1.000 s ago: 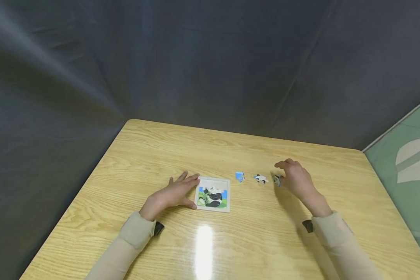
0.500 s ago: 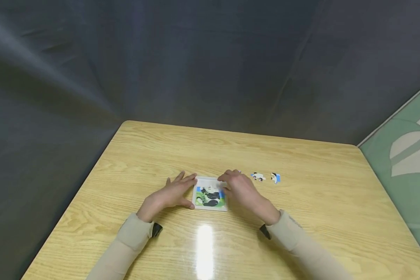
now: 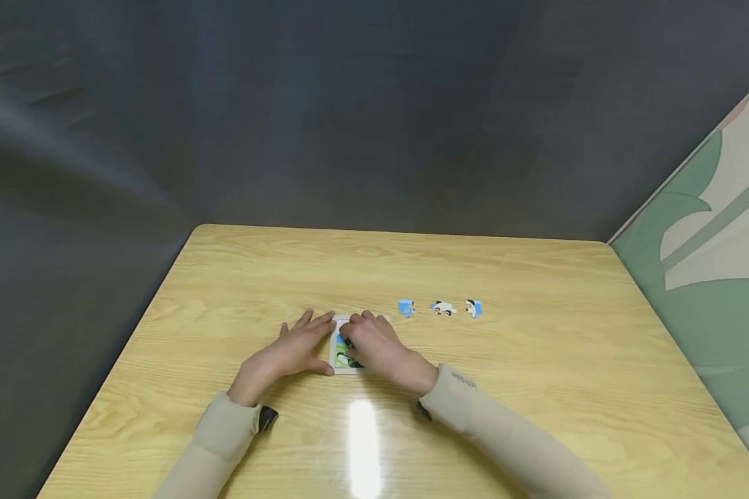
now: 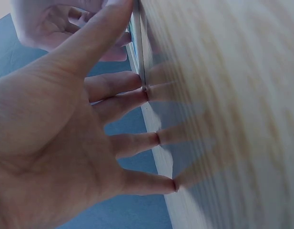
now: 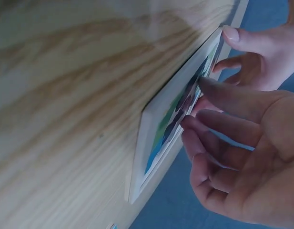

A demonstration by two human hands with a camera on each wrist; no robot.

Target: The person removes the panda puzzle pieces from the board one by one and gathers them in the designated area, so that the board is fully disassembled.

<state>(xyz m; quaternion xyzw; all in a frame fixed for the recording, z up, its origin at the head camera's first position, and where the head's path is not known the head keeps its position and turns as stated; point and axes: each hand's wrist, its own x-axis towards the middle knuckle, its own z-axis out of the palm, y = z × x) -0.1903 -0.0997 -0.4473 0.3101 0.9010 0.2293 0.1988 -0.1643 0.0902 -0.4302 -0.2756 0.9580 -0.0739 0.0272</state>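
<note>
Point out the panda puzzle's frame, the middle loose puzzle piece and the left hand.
Panda puzzle's frame (image 5: 145, 130): right wrist view, its white border.
Middle loose puzzle piece (image 3: 442, 307): head view, its white middle.
Left hand (image 3: 288, 353): head view, the hand's back.

The frame (image 5: 144, 143) looks smooth, the woodgrain table (image 3: 537, 346) glossy.

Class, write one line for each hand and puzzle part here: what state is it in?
Puzzle frame: flat on the table, partly filled.
Blue piece: loose, picture up.
Panda-face piece: loose, picture up.
Black-white-blue piece: loose, picture up.
Left hand: fingers spread, touching the frame.
Right hand: fingers bent over the frame; grip unclear.
</note>
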